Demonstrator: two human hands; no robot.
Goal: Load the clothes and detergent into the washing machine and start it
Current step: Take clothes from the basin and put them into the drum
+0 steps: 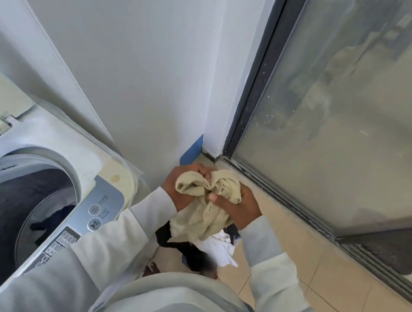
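Head view, lower centre of the frame. Left hand (180,188): fingers curled round the upper left folds of a beige garment (204,206). Right hand (238,208): thumb and fingers pinching the same garment at its right side. Both wrists in pale grey sleeves (114,233). Beige garment: bunched between the two hands, its lower part hanging free above the floor, to the right of the machine and outside the drum.

Below the garment: heap of clothes (215,248), dark and white pieces, lying on beige floor tiles (305,251).

Lower left of the frame: top-loading washing machine (43,138), lid raised, drum opening (5,223) exposed with some dark cloth visible inside. Grey control panel (91,213) along its near right edge, with round power and start/pause buttons.

Upper centre: white wall (134,53). Right side: sliding glass door (351,110) in a dark frame, glass dusty.
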